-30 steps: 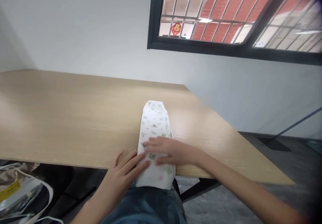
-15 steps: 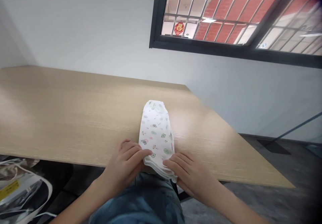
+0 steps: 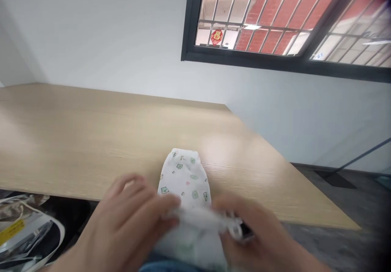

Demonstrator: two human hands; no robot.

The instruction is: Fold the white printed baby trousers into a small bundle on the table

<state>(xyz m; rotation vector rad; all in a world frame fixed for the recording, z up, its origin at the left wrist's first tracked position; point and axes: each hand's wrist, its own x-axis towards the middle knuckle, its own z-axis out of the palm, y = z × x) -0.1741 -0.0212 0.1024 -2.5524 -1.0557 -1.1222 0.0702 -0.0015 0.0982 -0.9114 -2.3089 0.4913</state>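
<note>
A folded white cloth (image 3: 185, 178) printed with small green and pink figures lies over the table's near edge. Its far end rests flat on the wood, while the near part is raised toward me and blurred. My left hand (image 3: 131, 219) pinches this raised part on the left between thumb and fingers. On the right, my right hand (image 3: 250, 231) grips the same cloth, its fingers smeared by motion. What kind of cloth item it is, I cannot tell.
The pale wooden table (image 3: 91, 141) has a slanted right edge, with grey floor (image 3: 317, 243) beyond. A bag (image 3: 27, 231) with clear packaging and a yellow label stands low at the left. Behind are a white wall and a barred window (image 3: 259, 23).
Both hands have come up and closer to me, lifting the cloth's near part. The cloth's far end has slid toward me along the table.
</note>
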